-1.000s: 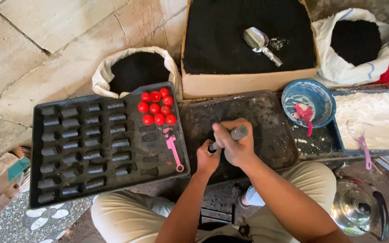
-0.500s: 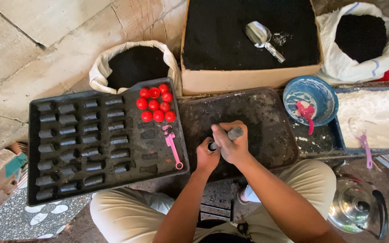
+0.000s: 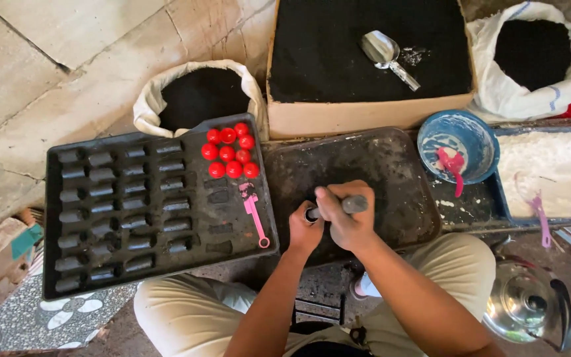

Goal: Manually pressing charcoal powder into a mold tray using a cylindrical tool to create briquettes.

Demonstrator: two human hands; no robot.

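At frame centre, both hands, left hand (image 3: 305, 233) and right hand (image 3: 343, 215), are clamping together on a grey metal cylinder (image 3: 353, 203), best kept level over the dark tray (image 3: 391, 165).

The right hand (image 3: 342, 218) wraps the middle of a grey metal cylinder tool (image 3: 353, 204), hiding that stretch. Beside the tool, the left hand (image 3: 305, 231) covers its lower end. Right of it, the shiny steel kettle (image 3: 527, 304) and white powder tray (image 3: 550, 173) are cut by the picture's edge.
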